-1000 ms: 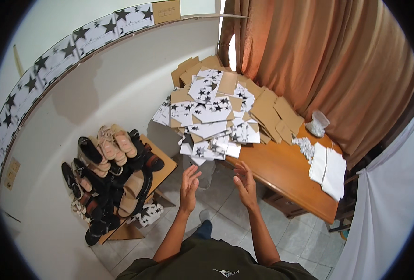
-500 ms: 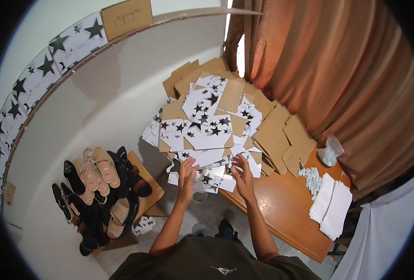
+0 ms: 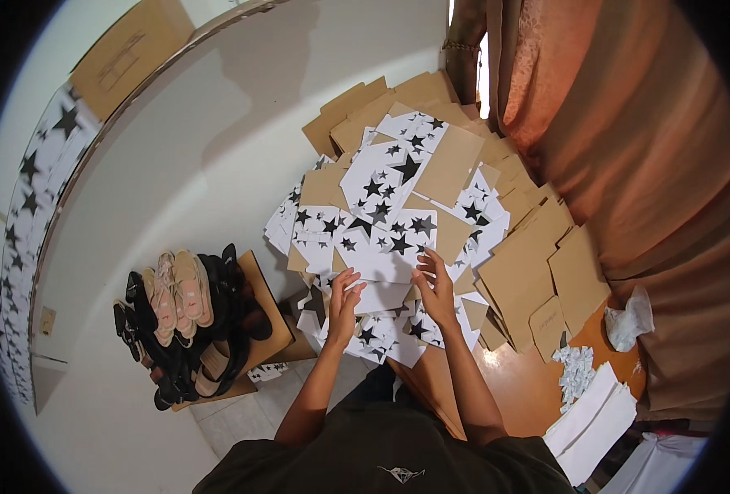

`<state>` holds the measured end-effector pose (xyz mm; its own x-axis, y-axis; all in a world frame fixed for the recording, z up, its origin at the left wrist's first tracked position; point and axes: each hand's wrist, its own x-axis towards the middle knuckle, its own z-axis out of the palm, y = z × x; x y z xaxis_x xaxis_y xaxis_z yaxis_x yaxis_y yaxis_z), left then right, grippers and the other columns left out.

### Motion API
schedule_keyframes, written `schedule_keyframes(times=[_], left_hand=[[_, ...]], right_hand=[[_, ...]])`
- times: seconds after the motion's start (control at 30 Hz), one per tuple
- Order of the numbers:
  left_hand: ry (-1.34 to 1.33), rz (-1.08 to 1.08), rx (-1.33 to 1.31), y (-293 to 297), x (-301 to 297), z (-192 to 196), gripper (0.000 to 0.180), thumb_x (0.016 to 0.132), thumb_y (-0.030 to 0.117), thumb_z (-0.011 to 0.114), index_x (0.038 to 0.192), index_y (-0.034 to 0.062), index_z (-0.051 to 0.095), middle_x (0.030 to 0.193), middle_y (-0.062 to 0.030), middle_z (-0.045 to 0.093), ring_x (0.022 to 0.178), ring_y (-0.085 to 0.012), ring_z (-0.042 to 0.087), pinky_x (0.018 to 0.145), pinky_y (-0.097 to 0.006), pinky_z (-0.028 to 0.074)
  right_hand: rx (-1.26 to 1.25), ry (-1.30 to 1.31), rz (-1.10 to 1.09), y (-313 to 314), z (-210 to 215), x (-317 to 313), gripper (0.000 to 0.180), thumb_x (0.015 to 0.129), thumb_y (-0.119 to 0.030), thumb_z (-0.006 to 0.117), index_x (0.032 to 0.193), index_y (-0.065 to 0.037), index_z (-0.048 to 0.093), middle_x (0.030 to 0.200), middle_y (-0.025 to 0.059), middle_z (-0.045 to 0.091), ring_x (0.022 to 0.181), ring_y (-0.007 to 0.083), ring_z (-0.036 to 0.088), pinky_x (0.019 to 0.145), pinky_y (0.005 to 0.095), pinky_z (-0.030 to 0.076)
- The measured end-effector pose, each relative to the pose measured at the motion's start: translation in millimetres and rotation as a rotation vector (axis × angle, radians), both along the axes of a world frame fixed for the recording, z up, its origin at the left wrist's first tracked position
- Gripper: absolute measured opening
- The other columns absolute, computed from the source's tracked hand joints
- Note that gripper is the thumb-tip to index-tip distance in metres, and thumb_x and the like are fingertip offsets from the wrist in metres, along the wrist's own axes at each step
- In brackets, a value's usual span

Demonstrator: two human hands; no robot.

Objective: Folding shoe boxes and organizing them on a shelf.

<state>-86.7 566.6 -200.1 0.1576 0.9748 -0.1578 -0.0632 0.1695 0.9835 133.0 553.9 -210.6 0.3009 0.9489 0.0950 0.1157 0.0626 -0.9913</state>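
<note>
A heap of flat, unfolded cardboard boxes (image 3: 385, 267), white with black and grey stars, lies in front of me. Over its near part is my left hand (image 3: 343, 309), fingers apart and slightly curled, with nothing visible in it. Opposite it, my right hand (image 3: 437, 290) is open too, its fingertips close to the right edge of a star-printed panel. Whether either hand touches the cardboard, I cannot tell. Plain brown backs of some pieces (image 3: 440, 165) show among the printed ones.
Plain brown cardboard sheets (image 3: 517, 267) lean at the right beside a brown curtain (image 3: 628, 156). On the wooden table (image 3: 501, 375) are a clear plastic bag (image 3: 630, 319), small whitish pieces (image 3: 575, 372) and white paper sheets (image 3: 593, 424). Shoes (image 3: 188, 305) crowd a cardboard box at left.
My view has shifted forward and to the left, bringing the heap closer. Both hands have moved forward over the cardboard and remain open.
</note>
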Motion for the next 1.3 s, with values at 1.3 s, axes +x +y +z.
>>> schedule_keyframes(times=[1.3], left_hand=[[-0.726, 0.178, -0.353, 251, 32, 0, 0.058, 0.096, -0.001, 0.063, 0.144, 0.024, 0.041, 0.129, -0.0073, 0.058, 0.116, -0.0222, 0.061, 0.096, -0.049, 0.054]], right_hand=[[-0.119, 0.021, -0.247, 248, 1, 13, 0.044, 0.083, -0.005, 0.08, 0.123, 0.003, 0.063, 0.094, 0.0043, 0.062, 0.084, 0.0147, 0.065, 0.073, 0.0287, 0.056]])
